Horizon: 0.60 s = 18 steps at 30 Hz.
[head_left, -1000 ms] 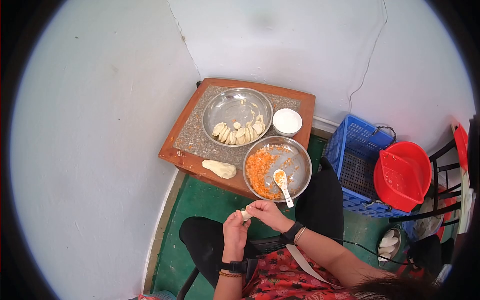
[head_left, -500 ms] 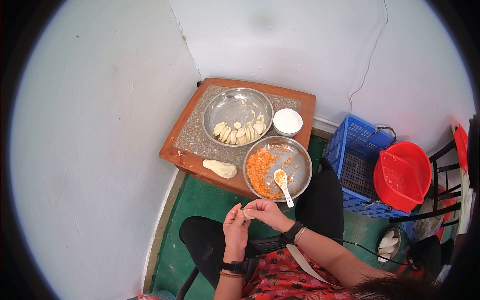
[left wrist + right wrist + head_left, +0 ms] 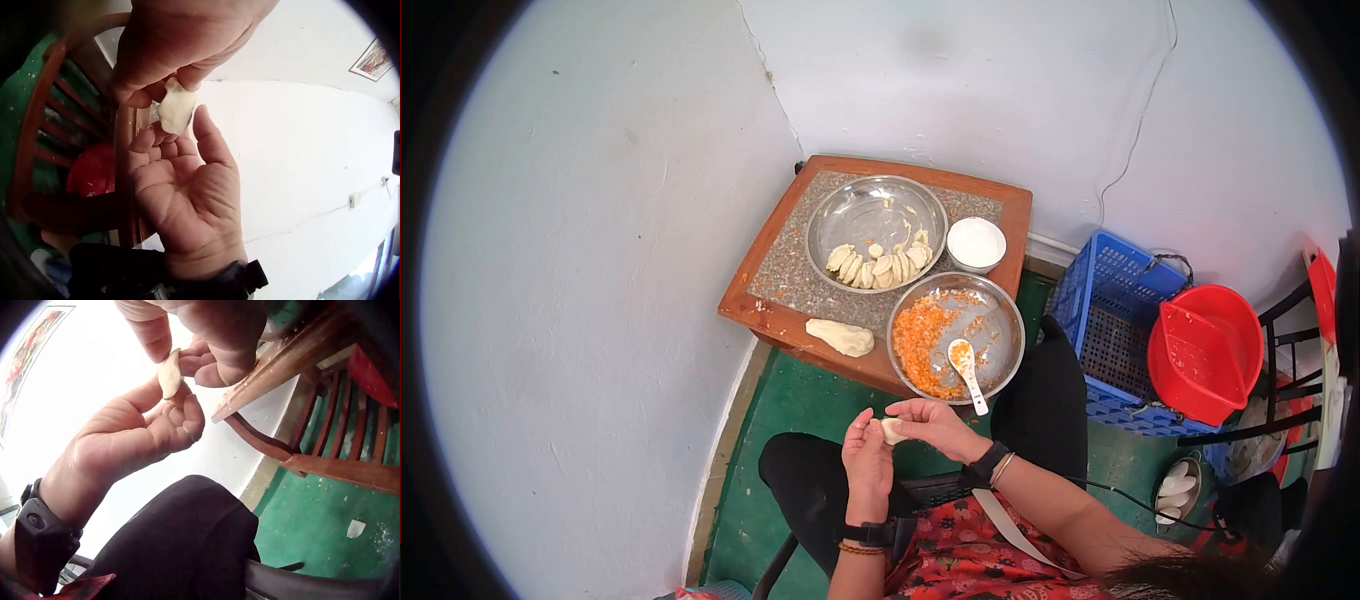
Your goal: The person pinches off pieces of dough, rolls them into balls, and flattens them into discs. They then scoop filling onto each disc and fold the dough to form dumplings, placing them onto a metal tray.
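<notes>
Between the two hands, a small flat piece of pale dough (image 3: pixel 891 430) is held up over the lap, just off the table's near edge. My right hand (image 3: pixel 940 430) pinches its upper end from above; the right wrist view shows thumb and fingers on the dough. My left hand (image 3: pixel 868 465) is palm up below, its thumb and curled fingers around the lower end of the dough piece (image 3: pixel 177 109). A steel bowl (image 3: pixel 1014 310) of orange chopped filling (image 3: pixel 918 345) stands nearest the hands, with a white spoon (image 3: pixel 967 378) in it.
On the wood-rimmed table (image 3: pixel 762 245) are a steel tray (image 3: pixel 840 205) with a row of dumplings (image 3: pixel 883 270), a bowl of white powder (image 3: pixel 975 242) and a dough lump (image 3: pixel 840 337). Right of it stand a blue crate (image 3: pixel 1090 270) and a red basin (image 3: pixel 1230 320).
The fingers shift on the dough piece, and more of it shows between the hands now. The left hand has tilted slightly away from the right. The things on the table stay put.
</notes>
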Each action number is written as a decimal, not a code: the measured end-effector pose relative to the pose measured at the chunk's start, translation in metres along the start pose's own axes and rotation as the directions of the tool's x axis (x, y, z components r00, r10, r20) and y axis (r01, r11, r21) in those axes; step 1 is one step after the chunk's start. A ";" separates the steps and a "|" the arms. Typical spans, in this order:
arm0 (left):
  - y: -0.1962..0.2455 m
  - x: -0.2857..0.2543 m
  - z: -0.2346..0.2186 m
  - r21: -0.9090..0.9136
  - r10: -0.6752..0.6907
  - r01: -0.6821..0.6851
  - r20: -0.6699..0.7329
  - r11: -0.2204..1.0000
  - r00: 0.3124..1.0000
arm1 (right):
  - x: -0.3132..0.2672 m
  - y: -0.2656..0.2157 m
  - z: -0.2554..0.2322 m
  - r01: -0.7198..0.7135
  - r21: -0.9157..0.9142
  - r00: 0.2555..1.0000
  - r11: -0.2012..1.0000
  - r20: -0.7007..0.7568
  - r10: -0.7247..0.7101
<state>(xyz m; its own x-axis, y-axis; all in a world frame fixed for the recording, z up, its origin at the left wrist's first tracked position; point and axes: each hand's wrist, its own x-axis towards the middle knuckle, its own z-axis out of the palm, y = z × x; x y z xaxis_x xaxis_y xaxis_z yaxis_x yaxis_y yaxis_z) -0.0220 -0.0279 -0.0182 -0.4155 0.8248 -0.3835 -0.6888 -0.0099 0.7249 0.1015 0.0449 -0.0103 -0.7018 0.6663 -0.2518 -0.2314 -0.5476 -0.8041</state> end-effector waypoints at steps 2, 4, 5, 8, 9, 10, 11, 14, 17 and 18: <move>0.003 0.001 0.001 -0.012 -0.024 0.024 -0.039 1.000 0.999 | -0.003 -0.002 0.004 0.056 -0.034 0.995 0.998 -0.085 -0.059; 0.013 -0.003 0.009 -0.114 -0.119 0.106 -0.111 0.988 0.987 | -0.003 -0.004 0.007 0.175 -0.213 0.970 0.961 -0.129 -0.205; 0.016 -0.005 0.011 -0.167 -0.168 0.143 -0.143 0.975 0.975 | -0.003 -0.003 0.007 0.258 -0.367 0.942 0.894 -0.112 -0.317; 0.018 0.000 -0.002 -0.316 -0.291 0.366 0.260 0.875 0.921 | -0.006 -0.003 0.009 0.417 -0.644 0.871 0.641 0.082 -0.484; 0.019 -0.001 0.002 -0.285 -0.288 0.338 0.203 0.897 0.936 | -0.007 -0.003 0.010 0.460 -0.695 0.850 0.552 0.165 -0.500; 0.019 -0.003 0.007 -0.252 -0.281 0.310 0.146 0.917 0.949 | -0.007 -0.002 0.012 0.506 -0.654 0.834 0.562 0.205 -0.512; 0.019 -0.004 0.010 -0.217 -0.270 0.284 0.089 0.934 0.959 | -0.007 -0.002 0.013 0.507 -0.644 0.824 0.572 0.168 -0.542; 0.015 -0.005 0.003 -0.115 -0.194 0.202 0.077 0.972 0.978 | -0.008 -0.005 0.016 0.474 -0.584 0.814 0.660 0.004 -0.581; 0.010 -0.003 0.003 -0.106 -0.149 0.154 0.051 0.982 0.987 | 0.000 0.003 0.009 0.352 -0.500 0.852 0.791 -0.179 -0.492; 0.009 -0.003 0.004 -0.109 -0.139 0.144 0.055 0.984 0.989 | 0.000 0.003 0.008 0.303 -0.518 0.870 0.800 -0.192 -0.454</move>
<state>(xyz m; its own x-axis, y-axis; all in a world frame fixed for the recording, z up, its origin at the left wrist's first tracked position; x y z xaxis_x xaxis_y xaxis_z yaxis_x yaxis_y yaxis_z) -0.0250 -0.0279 -0.0082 -0.2828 0.8478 -0.4486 -0.8019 0.0477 0.5955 0.0950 0.0392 -0.0088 -0.3762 0.9256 0.0422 -0.0489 0.0256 -0.9985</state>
